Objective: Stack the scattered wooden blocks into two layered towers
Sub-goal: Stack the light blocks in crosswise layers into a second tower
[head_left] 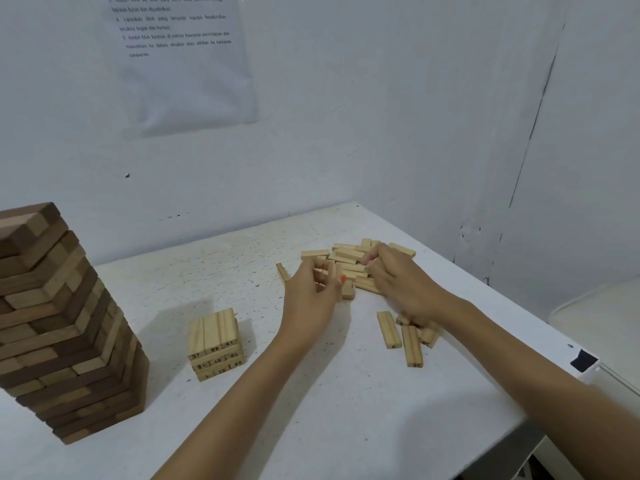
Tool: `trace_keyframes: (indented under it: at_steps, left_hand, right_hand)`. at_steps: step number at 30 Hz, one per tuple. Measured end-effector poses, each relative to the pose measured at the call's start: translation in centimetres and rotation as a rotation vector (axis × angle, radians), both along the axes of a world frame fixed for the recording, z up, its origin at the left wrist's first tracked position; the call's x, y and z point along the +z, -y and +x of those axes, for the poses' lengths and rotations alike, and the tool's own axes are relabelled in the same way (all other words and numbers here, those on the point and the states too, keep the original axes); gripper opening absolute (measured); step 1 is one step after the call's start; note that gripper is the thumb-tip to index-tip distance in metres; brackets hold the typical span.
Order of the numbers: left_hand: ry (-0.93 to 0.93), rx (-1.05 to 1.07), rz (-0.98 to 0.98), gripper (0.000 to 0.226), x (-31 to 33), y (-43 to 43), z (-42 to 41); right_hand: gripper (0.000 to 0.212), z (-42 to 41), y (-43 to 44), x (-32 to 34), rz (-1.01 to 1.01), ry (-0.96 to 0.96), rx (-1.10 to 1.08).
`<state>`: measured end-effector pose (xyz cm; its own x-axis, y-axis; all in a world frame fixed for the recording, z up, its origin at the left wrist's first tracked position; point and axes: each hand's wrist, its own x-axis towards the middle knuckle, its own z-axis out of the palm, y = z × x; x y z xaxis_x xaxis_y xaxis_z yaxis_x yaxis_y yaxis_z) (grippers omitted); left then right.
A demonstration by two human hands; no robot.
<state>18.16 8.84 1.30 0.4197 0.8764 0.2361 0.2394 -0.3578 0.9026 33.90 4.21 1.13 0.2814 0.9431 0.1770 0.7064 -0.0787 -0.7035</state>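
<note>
A tall tower of dark and light wooden blocks (59,327) stands at the left of the white table (311,410). A short stack of pale numbered blocks (216,344), three layers high, sits near the middle. A heap of pale loose blocks (349,259) lies at the far right. My left hand (311,292) reaches into the heap's left side, its fingers curled round a pale block. My right hand (394,278) lies on the heap's right side with fingers curled among the blocks; whether it holds one is hidden.
More loose blocks (410,344) lie under my right forearm, and a single block (283,271) lies left of the heap. A printed sheet (183,57) hangs on the wall behind. The table's right edge (540,306) runs close to a white object (602,323).
</note>
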Motion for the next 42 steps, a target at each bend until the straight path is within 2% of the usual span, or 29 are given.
trace_keyframes:
  at_steps: [3,7,10,13,16,20,24,31,39,42]
  left_hand:
    - [0.027,0.002,-0.082,0.018,-0.1,0.3,-0.5]
    - [0.079,-0.045,-0.141,0.018,0.5,1.6,-1.9]
    - [0.065,-0.033,-0.119,0.018,0.7,2.6,-3.6]
    - [0.074,0.014,-0.099,0.016,0.8,3.8,-5.9]
    - [0.133,0.033,-0.123,0.016,0.5,5.4,-8.5]
    - [0.149,0.078,-0.137,0.019,-0.8,7.3,-11.7]
    - [0.161,0.143,-0.153,0.019,-2.0,9.0,-14.5]
    - [0.092,0.214,-0.130,0.018,-3.0,10.3,-16.7]
    - [-0.069,0.253,0.061,0.013,-3.4,10.6,-16.2]
    - [-0.029,0.261,0.010,0.015,-3.3,10.6,-16.2]
  right_hand:
    - [0.024,0.0,-0.3,-0.8,-0.084,0.387,-0.074]
    - [0.021,-0.4,-0.3,-1.4,-0.052,0.477,-0.117]
    - [0.019,-1.4,0.3,-0.9,0.026,0.345,-0.085]
    - [0.015,-3.6,1.8,-0.1,0.122,-0.032,-0.035]
    - [0.018,-6.6,3.8,0.3,0.126,-0.387,0.109]
    - [0.013,-10.6,5.4,-0.3,0.068,-0.534,0.255]
    - [0.010,-13.5,6.3,-1.9,0.028,-0.587,0.300]
    - [0.010,-15.8,7.1,-2.8,0.038,-0.489,0.295]
    - [0.022,-16.2,7.7,-2.3,0.032,-0.242,0.249]
    - [0.026,-16.2,7.9,-2.2,-0.003,-0.413,0.193]
